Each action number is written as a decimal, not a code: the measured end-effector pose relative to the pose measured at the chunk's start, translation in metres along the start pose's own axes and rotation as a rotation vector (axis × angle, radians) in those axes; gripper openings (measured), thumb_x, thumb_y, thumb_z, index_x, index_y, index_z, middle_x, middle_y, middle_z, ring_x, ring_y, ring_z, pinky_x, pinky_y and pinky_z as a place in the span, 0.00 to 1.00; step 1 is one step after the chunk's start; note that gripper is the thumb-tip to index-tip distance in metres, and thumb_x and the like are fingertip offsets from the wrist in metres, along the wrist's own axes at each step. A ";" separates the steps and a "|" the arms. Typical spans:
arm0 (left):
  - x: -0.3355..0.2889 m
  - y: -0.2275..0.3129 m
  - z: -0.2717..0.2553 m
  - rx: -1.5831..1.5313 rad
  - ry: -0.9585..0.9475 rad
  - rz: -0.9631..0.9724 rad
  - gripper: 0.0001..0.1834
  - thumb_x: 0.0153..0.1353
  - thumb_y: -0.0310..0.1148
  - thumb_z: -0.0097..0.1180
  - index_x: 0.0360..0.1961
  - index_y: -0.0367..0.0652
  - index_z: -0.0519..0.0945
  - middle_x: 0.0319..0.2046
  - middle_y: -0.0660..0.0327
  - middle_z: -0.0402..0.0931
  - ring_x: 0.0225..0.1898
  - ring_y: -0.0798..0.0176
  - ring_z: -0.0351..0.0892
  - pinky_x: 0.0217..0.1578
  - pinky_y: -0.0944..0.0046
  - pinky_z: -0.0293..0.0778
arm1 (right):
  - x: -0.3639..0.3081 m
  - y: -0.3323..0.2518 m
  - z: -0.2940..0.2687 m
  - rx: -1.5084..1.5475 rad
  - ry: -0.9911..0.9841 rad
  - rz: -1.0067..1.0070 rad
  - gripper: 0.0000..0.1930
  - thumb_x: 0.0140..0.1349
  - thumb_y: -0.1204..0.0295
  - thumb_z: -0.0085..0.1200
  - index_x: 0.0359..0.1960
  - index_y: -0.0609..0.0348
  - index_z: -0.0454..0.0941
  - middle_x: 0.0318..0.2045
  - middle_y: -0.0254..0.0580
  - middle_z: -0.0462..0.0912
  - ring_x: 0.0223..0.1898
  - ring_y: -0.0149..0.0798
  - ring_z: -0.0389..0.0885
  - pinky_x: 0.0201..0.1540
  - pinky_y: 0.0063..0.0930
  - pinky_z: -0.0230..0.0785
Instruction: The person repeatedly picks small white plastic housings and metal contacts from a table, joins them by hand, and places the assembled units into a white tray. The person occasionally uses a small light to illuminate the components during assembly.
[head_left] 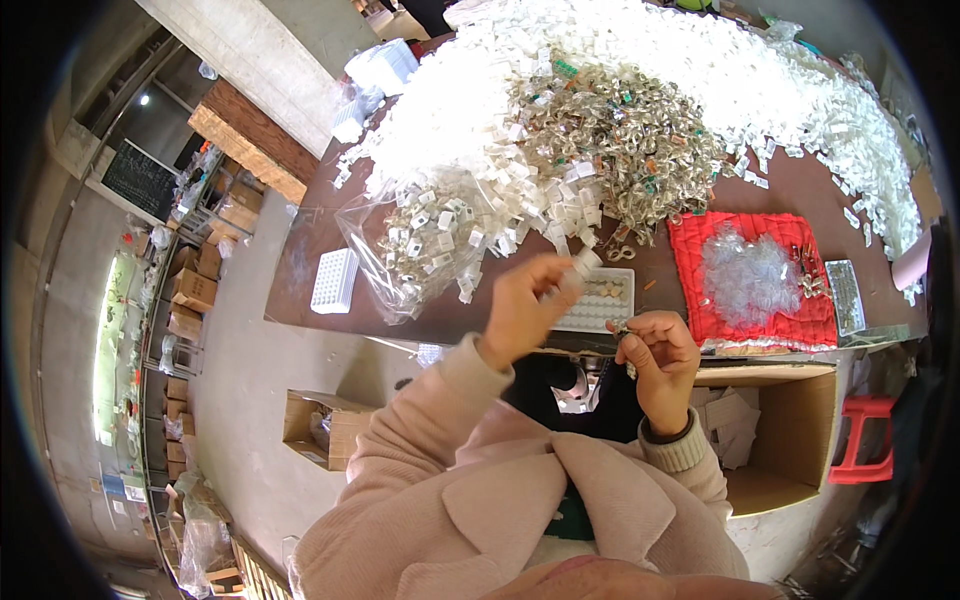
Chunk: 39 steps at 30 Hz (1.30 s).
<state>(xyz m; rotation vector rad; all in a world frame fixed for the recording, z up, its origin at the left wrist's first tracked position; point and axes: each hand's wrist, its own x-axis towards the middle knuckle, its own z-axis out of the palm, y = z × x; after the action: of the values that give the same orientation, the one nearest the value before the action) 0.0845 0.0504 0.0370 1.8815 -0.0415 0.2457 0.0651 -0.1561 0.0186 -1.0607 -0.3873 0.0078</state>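
My left hand (pixel 525 308) is over the table's near edge, fingers curled. A small white plastic piece (pixel 587 262) shows at its fingertips, and the hand appears to pinch it. My right hand (pixel 662 365) is closed, thumb against forefinger, on a few small shiny ring-like pieces (pixel 622 332); their exact kind is too small to make out. Between and just beyond both hands lies a white slotted tray (pixel 590 321) with rows of slots, some holding small pale pieces. Past the tray rises a heap of ring-like transparent and brownish pieces (pixel 650 150), with several green and orange bits.
White plastic pieces (pixel 430 120) are heaped across the table (pixel 300 262). A transparent bag (pixel 395 290) of them lies at left, near a white rack (pixel 335 282). At right, a red quilted cloth (pixel 690 300) bears transparent plastic pieces. Below stand an open cardboard box (pixel 790 440) and a red stool (pixel 862 440).
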 end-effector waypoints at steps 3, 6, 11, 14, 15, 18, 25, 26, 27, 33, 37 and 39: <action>-0.039 0.009 0.013 -0.227 -0.080 -0.023 0.14 0.62 0.21 0.64 0.49 0.32 0.81 0.39 0.62 0.84 0.39 0.72 0.82 0.40 0.69 0.80 | 0.003 -0.004 0.010 0.090 -0.037 0.009 0.08 0.66 0.85 0.56 0.45 0.67 0.76 0.38 0.44 0.84 0.32 0.29 0.80 0.37 0.22 0.75; -0.057 0.010 0.013 -0.483 -0.103 -0.108 0.14 0.65 0.21 0.61 0.52 0.32 0.80 0.45 0.59 0.83 0.43 0.68 0.83 0.48 0.64 0.82 | 0.004 -0.007 0.021 0.094 -0.056 0.012 0.08 0.66 0.86 0.55 0.45 0.68 0.76 0.38 0.45 0.84 0.33 0.30 0.81 0.37 0.22 0.75; -0.068 0.003 0.004 -0.779 -0.158 -0.243 0.15 0.68 0.24 0.59 0.55 0.32 0.78 0.46 0.54 0.83 0.43 0.61 0.85 0.42 0.65 0.82 | -0.004 -0.011 0.031 0.053 -0.061 0.049 0.07 0.66 0.86 0.55 0.45 0.69 0.76 0.36 0.44 0.84 0.35 0.31 0.81 0.38 0.23 0.75; -0.073 -0.001 0.000 -0.960 -0.179 -0.279 0.15 0.67 0.24 0.60 0.54 0.34 0.79 0.43 0.55 0.84 0.39 0.63 0.84 0.38 0.69 0.80 | -0.008 -0.009 0.032 0.066 -0.099 0.060 0.08 0.66 0.86 0.55 0.45 0.70 0.78 0.38 0.43 0.84 0.37 0.30 0.82 0.37 0.23 0.75; -0.075 -0.002 -0.003 -0.942 -0.157 -0.346 0.16 0.66 0.23 0.61 0.54 0.35 0.79 0.43 0.56 0.84 0.39 0.65 0.84 0.36 0.72 0.78 | -0.011 -0.010 0.032 0.037 -0.072 0.044 0.08 0.64 0.87 0.57 0.44 0.69 0.79 0.38 0.43 0.84 0.37 0.30 0.82 0.37 0.23 0.74; -0.082 -0.002 0.000 -1.067 -0.080 -0.303 0.15 0.64 0.22 0.62 0.52 0.36 0.80 0.42 0.57 0.83 0.38 0.69 0.82 0.34 0.75 0.76 | -0.011 -0.005 0.035 -0.270 -0.018 -0.112 0.09 0.60 0.88 0.59 0.41 0.67 0.83 0.37 0.42 0.86 0.36 0.31 0.83 0.37 0.24 0.74; -0.089 -0.008 0.017 -0.819 0.119 0.035 0.14 0.61 0.16 0.63 0.47 0.36 0.78 0.47 0.53 0.83 0.42 0.68 0.82 0.42 0.69 0.80 | -0.012 0.001 0.045 -0.481 0.011 -0.204 0.10 0.56 0.87 0.62 0.38 0.62 0.85 0.33 0.39 0.86 0.33 0.33 0.83 0.35 0.23 0.73; -0.089 -0.009 0.017 -0.800 0.128 0.046 0.14 0.61 0.15 0.62 0.48 0.36 0.78 0.48 0.52 0.83 0.42 0.67 0.82 0.43 0.68 0.80 | -0.013 0.001 0.046 -0.493 0.015 -0.202 0.10 0.56 0.87 0.62 0.38 0.63 0.85 0.33 0.39 0.86 0.33 0.32 0.82 0.35 0.23 0.73; -0.090 -0.010 0.017 -0.782 0.137 0.057 0.15 0.61 0.15 0.62 0.48 0.36 0.78 0.48 0.52 0.83 0.42 0.67 0.82 0.44 0.67 0.80 | -0.013 0.001 0.046 -0.475 0.007 -0.182 0.10 0.56 0.87 0.62 0.38 0.63 0.85 0.32 0.39 0.86 0.33 0.32 0.82 0.34 0.23 0.73; -0.089 -0.017 0.015 -0.725 0.144 0.125 0.15 0.59 0.14 0.64 0.45 0.36 0.78 0.47 0.51 0.83 0.44 0.64 0.83 0.47 0.64 0.80 | -0.013 0.003 0.041 -0.347 -0.047 0.024 0.09 0.56 0.85 0.63 0.39 0.63 0.86 0.32 0.40 0.86 0.32 0.29 0.81 0.33 0.22 0.72; -0.087 -0.026 0.014 -0.735 0.151 0.175 0.14 0.59 0.14 0.64 0.45 0.36 0.78 0.44 0.52 0.83 0.45 0.63 0.83 0.48 0.64 0.80 | -0.010 0.006 0.036 -0.282 -0.138 0.043 0.11 0.56 0.85 0.64 0.41 0.63 0.86 0.33 0.41 0.86 0.32 0.29 0.82 0.34 0.22 0.73; -0.087 -0.029 0.014 -0.788 0.162 0.174 0.14 0.59 0.14 0.64 0.45 0.35 0.77 0.43 0.52 0.83 0.46 0.63 0.83 0.48 0.64 0.80 | -0.010 0.008 0.036 -0.321 -0.157 -0.017 0.11 0.56 0.85 0.64 0.42 0.63 0.86 0.33 0.41 0.86 0.33 0.30 0.82 0.36 0.22 0.73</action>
<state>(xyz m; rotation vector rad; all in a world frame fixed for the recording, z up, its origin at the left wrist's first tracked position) 0.0059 0.0379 -0.0106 1.0706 -0.1670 0.4287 0.0461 -0.1232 0.0240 -1.3783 -0.5518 0.0141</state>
